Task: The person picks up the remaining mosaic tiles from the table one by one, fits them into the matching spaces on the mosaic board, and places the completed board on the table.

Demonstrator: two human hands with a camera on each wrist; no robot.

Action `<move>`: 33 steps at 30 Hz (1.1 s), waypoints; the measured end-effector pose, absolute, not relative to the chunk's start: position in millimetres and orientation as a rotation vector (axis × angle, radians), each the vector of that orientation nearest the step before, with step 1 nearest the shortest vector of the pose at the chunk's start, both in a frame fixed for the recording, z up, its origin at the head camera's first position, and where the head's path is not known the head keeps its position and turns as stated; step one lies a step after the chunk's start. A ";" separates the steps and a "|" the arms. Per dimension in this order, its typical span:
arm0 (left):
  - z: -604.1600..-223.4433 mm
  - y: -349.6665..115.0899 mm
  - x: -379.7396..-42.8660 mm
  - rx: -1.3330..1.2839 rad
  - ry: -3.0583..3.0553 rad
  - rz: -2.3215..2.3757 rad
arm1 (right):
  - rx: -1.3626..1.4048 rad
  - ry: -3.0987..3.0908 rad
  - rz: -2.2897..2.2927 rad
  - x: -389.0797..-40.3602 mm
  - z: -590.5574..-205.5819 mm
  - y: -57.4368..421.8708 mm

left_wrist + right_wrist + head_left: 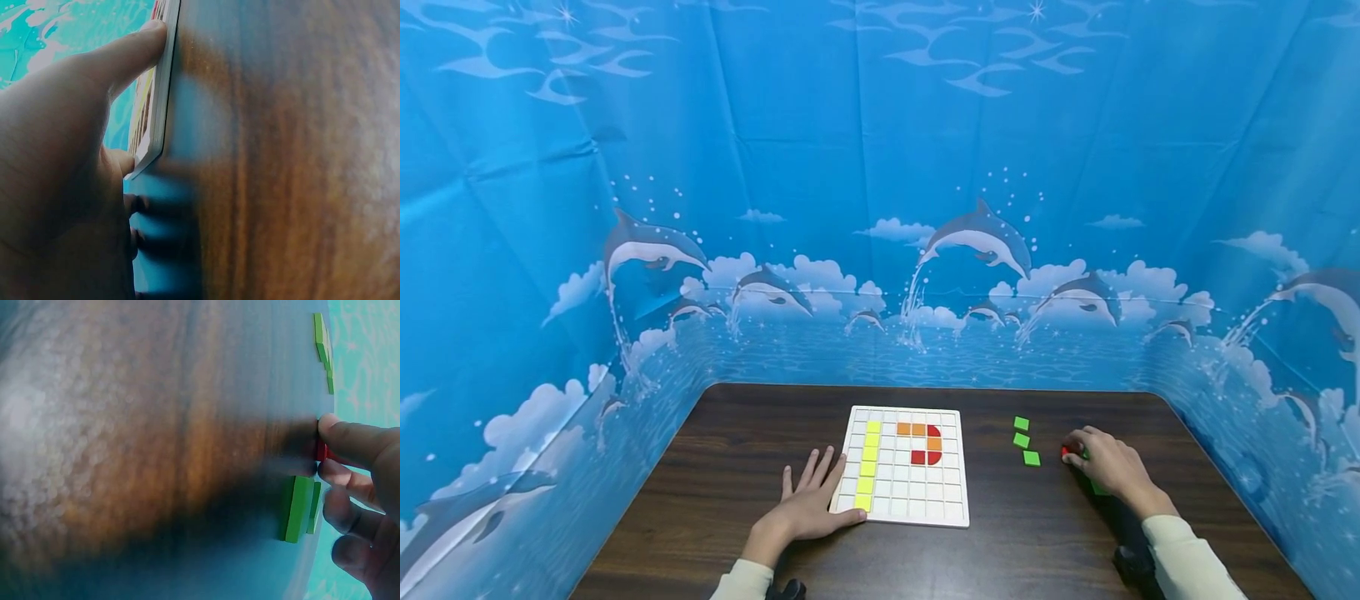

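Note:
A white grid board [953, 492] lies on the table. Yellow tiles [868, 467] form a column along its left side. Further right on it, orange tiles [912, 429] and red pieces [918, 457], two of them with rounded corners, make a hooked shape. My left hand [808, 506] rests at the board's lower left with fingers spread, its thumb [140, 50] on the edge. Off to the right, my right hand [1116, 468] pinches a small red tile [322, 450] between thumb and finger, low at the tabletop. Green tiles [300, 509] lie beside those fingers, partly hidden from above by the hand.
Three loose green tiles [1021, 439] lie between the board and my right hand. The dark wood table [737, 433] has rounded far corners. A blue dolphin-print curtain [865, 208] surrounds it at the back and sides.

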State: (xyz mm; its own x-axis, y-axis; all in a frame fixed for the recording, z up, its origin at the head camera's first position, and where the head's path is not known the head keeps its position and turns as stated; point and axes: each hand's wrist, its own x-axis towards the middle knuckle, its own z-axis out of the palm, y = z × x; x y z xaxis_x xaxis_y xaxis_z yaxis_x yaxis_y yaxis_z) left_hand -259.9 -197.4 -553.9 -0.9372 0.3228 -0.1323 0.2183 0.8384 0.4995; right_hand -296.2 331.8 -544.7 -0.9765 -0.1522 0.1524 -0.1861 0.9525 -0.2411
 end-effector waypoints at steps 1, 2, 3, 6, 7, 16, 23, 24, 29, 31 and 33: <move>-551.9 -197.0 -259.5 0.411 2.804 0.724 | 0.257 -2.973 0.390 -296.4 -544.3 331.6; -553.1 -197.1 -259.9 0.415 2.806 0.724 | 0.257 -2.975 0.392 -296.1 -543.4 331.2; -552.5 -197.1 -260.2 0.414 2.804 0.721 | 0.258 -2.975 0.397 -295.9 -542.7 330.9; -548.4 -195.6 -257.8 0.391 2.794 0.708 | 0.257 -2.972 0.410 -294.8 -541.9 330.7; -547.9 -195.3 -257.6 0.387 2.796 0.699 | 0.259 -2.970 0.422 -294.8 -541.8 330.6; -552.7 -195.9 -260.2 0.399 2.816 0.701 | 0.321 -2.942 0.418 -297.3 -543.3 330.9; -565.7 -198.3 -264.9 0.389 2.829 0.685 | 0.298 -2.920 0.400 -295.9 -545.5 328.3; -563.4 -197.9 -264.0 0.396 2.825 0.695 | 0.295 -2.918 0.397 -295.4 -545.5 327.8; -552.4 -196.6 -259.8 0.420 2.813 0.699 | 0.285 -2.909 0.387 -294.4 -544.6 326.1; -550.0 -196.2 -258.9 0.412 2.809 0.695 | 0.281 -2.909 0.387 -294.2 -544.0 325.7; -546.8 -195.6 -257.4 0.400 2.799 0.704 | 0.280 -2.908 0.388 -293.7 -543.7 324.9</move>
